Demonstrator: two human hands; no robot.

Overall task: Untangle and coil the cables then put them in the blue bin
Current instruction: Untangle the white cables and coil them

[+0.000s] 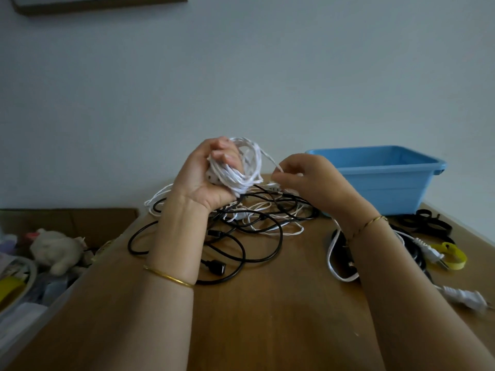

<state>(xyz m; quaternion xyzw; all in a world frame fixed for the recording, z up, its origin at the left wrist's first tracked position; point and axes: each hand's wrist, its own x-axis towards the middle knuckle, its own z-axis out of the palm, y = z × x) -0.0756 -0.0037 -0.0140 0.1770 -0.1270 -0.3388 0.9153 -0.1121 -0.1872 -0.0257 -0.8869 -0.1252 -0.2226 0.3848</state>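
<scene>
A white cable (247,172), loosely coiled, hangs above a black-and-white tangle (263,218). The bin (388,188), blue and upright, stands just right.

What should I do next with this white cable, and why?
Probably pull a little slack free and wrap one more turn. The right hand pinches the strand running to the coil that the left hand grips, and loose white cable lies tangled among the black cables on the table, so it is too soon for the bin.

left hand (206,178) gripping white cable coil (247,167), right hand (305,180) pinching its strand, blue bin (388,183) behind
</scene>
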